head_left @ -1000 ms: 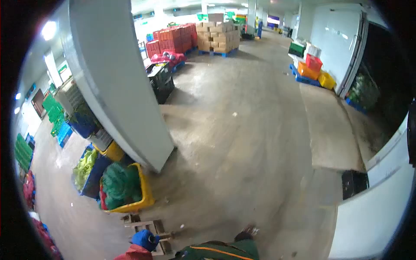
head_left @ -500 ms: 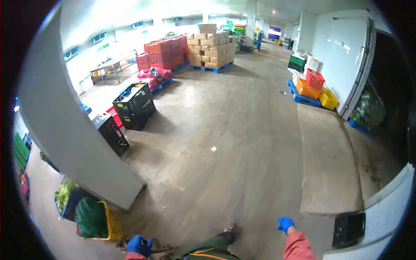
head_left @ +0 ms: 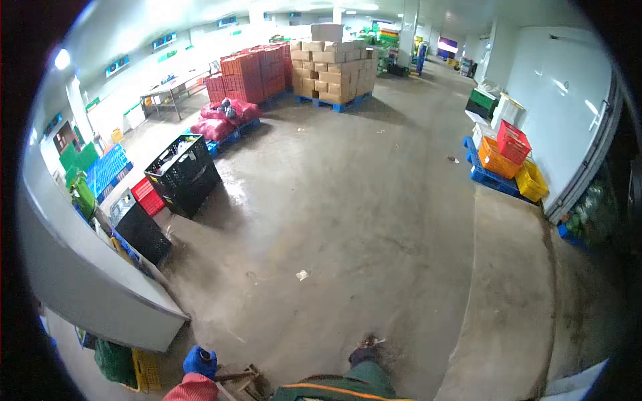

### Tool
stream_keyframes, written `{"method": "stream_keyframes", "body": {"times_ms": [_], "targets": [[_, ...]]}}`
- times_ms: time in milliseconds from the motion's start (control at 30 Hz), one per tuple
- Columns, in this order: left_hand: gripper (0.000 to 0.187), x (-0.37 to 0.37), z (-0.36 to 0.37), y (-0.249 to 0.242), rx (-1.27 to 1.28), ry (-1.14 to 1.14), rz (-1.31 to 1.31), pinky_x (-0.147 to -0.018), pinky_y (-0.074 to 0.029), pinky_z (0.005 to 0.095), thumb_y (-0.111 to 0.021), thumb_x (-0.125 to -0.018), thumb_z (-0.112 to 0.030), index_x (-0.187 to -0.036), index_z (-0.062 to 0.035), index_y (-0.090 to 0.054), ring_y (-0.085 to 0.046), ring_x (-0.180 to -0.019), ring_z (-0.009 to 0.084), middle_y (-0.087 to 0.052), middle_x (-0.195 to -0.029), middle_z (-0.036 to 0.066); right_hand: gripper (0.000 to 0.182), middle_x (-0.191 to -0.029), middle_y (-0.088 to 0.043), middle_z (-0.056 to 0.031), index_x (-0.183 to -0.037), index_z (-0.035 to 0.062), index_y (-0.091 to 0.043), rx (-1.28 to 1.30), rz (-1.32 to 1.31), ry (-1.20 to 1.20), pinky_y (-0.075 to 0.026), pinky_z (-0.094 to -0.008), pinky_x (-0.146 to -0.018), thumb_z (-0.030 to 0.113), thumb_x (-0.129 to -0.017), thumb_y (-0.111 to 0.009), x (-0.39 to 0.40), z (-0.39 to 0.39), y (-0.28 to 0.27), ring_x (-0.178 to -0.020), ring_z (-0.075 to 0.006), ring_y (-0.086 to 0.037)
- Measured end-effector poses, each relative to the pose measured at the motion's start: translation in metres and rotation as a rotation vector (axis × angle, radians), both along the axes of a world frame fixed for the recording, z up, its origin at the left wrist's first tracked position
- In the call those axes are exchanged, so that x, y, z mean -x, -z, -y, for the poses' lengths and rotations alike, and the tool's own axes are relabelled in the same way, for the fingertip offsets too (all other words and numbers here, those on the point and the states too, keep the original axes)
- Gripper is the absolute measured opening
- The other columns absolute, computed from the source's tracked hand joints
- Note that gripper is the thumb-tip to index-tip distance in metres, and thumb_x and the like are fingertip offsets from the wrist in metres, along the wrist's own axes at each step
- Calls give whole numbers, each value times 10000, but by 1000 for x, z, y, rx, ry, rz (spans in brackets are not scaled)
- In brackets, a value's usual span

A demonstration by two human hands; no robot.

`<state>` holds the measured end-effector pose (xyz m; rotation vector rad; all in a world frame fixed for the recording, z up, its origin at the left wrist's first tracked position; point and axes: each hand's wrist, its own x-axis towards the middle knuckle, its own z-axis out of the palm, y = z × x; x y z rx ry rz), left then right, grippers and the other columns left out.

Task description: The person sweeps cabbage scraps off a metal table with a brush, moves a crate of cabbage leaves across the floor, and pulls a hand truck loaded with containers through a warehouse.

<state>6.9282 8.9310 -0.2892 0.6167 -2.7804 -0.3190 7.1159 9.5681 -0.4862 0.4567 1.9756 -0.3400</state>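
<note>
My left hand [head_left: 200,362], in a blue glove below a red sleeve, is at the lower left with its fingers closed. A small dark end, like the top of a handle, pokes out of the fist; I cannot tell what it belongs to. Just right of that hand, low at the picture's edge, is a brown wooden frame-like thing [head_left: 246,382], partly cut off. My right hand is out of view. Below me show my dark green apron [head_left: 334,391] with an orange cord and one dark shoe [head_left: 364,355] on the wet concrete floor.
A white pillar [head_left: 100,294] stands close on the left, with a yellow crate [head_left: 146,371] at its foot. Ahead left are black crates [head_left: 184,175], pink sacks [head_left: 224,120] and stacked cartons [head_left: 334,73]. Coloured crates [head_left: 513,142] sit on a blue pallet beside the right-hand door [head_left: 562,100].
The view has moved forward: the pillar and crates are nearer. My right hand, in view before, has dropped out of the picture. My left hand stays closed, and one foot has stepped ahead.
</note>
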Motion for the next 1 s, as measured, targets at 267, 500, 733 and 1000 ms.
{"method": "stream_keyframes", "body": {"times_ms": [267,500,733,1000], "targets": [[298,223,-139,27,30,-51,50,-523,-440,426,-714,-628,-306,-612,-109,-491,-558,-559,335,-537,-569,118,444,-1001,-627,-113,-1013,129,-621,-47,-298,-492,-479,-414,-762,432,-689,-641,421,-205,-23,-883,-301,-607],[381,463,-244,-1,1,-127,371,-665,-462,440,-553,-782,-455,-783,-76,-589,-582,-750,355,-613,-770,171,343,-929,-624,-166,-911,80,-613,148,-547,98,-482,-425,-701,360,-714,-635,802,-319,-24,-839,-311,-610],[293,693,-309,37,11,-265,-85,-488,-428,369,-724,-638,-247,-626,-98,-472,-537,-511,295,-513,-543,100,383,-988,-613,-165,-1001,125,-596,294,-268,-604,-484,-433,-708,374,-714,-638,887,-442,53,-836,-342,-603],[547,963,-410,30,51,-404,574,-732,-472,428,-394,-809,-596,-988,-116,-587,-594,-872,330,-627,-944,147,420,-979,-627,-137,-1024,146,-611,48,23,-285,-493,-397,-671,443,-727,-603,1121,-517,18,-781,-305,-609]]}}
